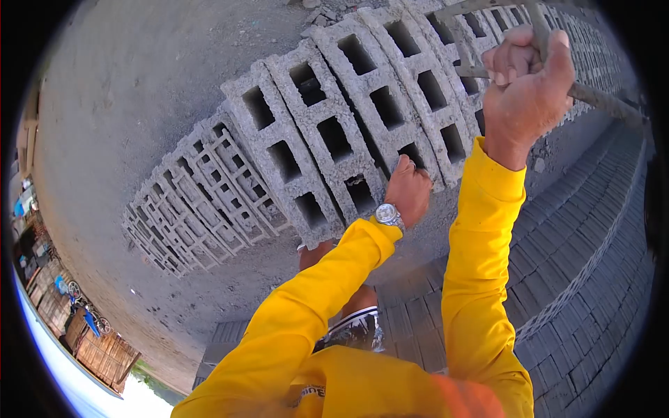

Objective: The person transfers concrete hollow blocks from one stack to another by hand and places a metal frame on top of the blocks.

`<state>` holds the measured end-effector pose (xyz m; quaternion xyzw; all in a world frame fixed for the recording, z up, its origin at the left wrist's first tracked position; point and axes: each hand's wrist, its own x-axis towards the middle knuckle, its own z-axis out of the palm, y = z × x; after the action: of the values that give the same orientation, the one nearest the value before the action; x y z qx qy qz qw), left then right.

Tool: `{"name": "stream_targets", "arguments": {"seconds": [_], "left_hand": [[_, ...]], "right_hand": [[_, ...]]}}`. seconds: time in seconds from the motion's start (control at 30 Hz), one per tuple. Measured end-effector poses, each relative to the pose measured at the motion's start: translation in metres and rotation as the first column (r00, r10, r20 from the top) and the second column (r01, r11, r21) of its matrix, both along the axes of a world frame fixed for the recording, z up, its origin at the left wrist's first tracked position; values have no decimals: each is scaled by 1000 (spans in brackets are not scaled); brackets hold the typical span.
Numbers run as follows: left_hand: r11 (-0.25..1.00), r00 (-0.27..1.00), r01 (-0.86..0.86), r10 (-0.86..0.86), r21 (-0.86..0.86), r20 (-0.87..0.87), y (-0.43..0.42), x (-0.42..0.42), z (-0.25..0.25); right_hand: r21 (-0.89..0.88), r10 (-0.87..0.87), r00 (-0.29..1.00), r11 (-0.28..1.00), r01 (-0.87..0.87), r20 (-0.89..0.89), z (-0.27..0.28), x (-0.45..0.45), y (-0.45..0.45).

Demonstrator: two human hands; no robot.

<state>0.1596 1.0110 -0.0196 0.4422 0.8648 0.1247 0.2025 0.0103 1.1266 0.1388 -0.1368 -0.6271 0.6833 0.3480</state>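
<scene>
Head camera: the right hand point(526, 90) is closed around a metal bar point(603, 104). The left hand point(409, 191), fingers bent, touches the near end of a hollow concrete block point(382, 90) in the row; whether it grips is unclear.

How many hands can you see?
2. The left hand, with a watch at its wrist, is at a hole in a block. The right hand, higher up, grips a bar.

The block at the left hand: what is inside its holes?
Only dark shadow shows in the block's upper two holes; the left hand partly covers the lowest.
</scene>
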Motion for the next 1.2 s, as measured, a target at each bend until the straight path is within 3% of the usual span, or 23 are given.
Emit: {"name": "stream_targets", "arguments": {"seconds": [0.13,0.2,0.3,0.43,0.5,0.67,0.7,0.8,0.87,1.0,1.1,1.2], "left_hand": [[996,996,-85,85,32,2,5,2,-1],[994,993,-108,109,-9,50,11,0,6],[986,990,-140,141,-93,3,21,5,8],[983,988,-128,116,-133,-97,24,11,-5],[981,988,-111,92,-158,-122,26,11,-7],[979,968,-65,14,-192,-252,10,-1,-2],[991,997,-75,71,-114,-41,7,-6,14],[946,962,-191,233,-263,140,2,-11,38],[945,954,-186,239,-267,181,9,-6,40],[949,943,-172,236,-265,233,16,2,44],[946,932,-191,259,-261,254,23,6,49],[951,906,-202,273,-236,324,26,7,47]], "right_hand": [[-145,-33,995,989,19,-98,19,95,49],[-281,-175,984,946,159,-31,8,160,65],[-424,-484,837,722,547,256,-31,239,67],[-513,-589,563,274,814,580,-108,318,37],[-512,-568,473,104,853,674,-139,338,14],[-597,-485,505,-46,801,714,-195,359,-24],[-610,-493,511,-53,790,704,-202,358,-27],[-629,-506,514,-74,774,693,-207,350,-16],[-615,-534,487,-81,784,691,-205,346,-4],[-705,-608,555,-10,709,567,-201,347,9],[-641,-499,596,100,761,629,-240,311,-12],[-442,-268,534,334,832,802,-278,283,-42]]}}
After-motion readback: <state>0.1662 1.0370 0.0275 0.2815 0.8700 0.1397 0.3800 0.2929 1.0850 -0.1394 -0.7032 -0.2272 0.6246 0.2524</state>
